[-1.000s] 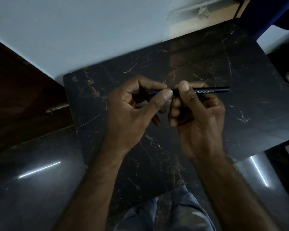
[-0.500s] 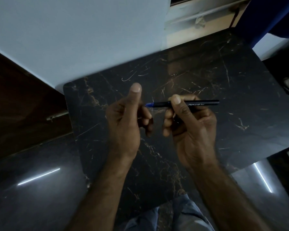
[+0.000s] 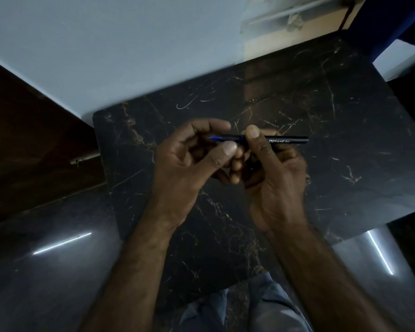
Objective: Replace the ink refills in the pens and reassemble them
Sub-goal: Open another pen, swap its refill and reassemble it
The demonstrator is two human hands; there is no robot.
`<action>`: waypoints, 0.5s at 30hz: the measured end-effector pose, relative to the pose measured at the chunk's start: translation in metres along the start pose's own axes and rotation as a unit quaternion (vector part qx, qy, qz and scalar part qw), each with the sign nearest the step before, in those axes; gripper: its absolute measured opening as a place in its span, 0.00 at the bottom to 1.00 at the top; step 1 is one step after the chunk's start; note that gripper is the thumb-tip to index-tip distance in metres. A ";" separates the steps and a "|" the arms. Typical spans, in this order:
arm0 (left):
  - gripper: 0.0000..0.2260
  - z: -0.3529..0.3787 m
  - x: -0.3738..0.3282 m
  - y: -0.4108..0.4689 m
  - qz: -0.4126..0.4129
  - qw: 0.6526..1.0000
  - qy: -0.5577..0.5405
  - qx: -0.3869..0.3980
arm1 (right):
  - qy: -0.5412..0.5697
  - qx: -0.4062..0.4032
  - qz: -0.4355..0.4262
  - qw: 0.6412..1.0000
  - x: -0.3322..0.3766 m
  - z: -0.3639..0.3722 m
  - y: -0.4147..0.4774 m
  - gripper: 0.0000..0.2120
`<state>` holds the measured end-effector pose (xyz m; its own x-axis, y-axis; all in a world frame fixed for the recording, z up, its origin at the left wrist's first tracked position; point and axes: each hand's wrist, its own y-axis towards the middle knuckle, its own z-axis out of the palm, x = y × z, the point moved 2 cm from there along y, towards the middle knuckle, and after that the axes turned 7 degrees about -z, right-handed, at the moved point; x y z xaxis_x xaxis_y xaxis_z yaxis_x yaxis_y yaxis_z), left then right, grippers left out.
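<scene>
A black pen [image 3: 288,140] with white lettering and a blue tip lies level above the dark marble tabletop [image 3: 350,111], tip pointing left. My right hand [image 3: 273,178] grips its barrel near the middle, thumb on top. My left hand [image 3: 187,164] is cupped round the blue tip, which shows in the gap between forefinger and thumb. Neither the forefinger nor the thumb plainly touches the tip. No loose refill or cap is in view.
The marble top ends at a pale wall [image 3: 106,44] behind. A dark wooden panel [image 3: 29,140] stands to the left and glossy dark floor [image 3: 46,271] lies below. My blue trouser legs [image 3: 268,307] show at the bottom edge.
My left hand let go of the pen's tip, lifted its thumb, then came back round the tip. The right hand kept hold of the barrel.
</scene>
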<state>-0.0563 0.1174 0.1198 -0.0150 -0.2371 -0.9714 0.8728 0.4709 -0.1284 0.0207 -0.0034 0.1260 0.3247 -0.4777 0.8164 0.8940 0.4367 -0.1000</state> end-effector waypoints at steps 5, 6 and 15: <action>0.04 0.001 0.003 -0.002 0.005 0.998 -0.018 -0.056 | 0.006 0.025 -0.015 1.000 -0.001 0.000 0.002 0.09; 0.02 0.004 0.004 -0.003 0.003 0.997 -0.026 -0.067 | 0.006 0.031 -0.019 0.999 -0.002 0.000 0.001 0.08; 0.15 0.033 0.014 -0.011 -0.002 0.978 -0.041 -0.205 | -0.031 0.056 -0.051 0.997 -0.010 -0.006 -0.005 0.03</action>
<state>-0.0498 0.0806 0.1144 0.0356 -0.2990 -0.9536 0.6042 0.7665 -0.2178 0.0146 -0.0050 0.1150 0.2100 -0.4775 0.8532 0.8801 0.4724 0.0478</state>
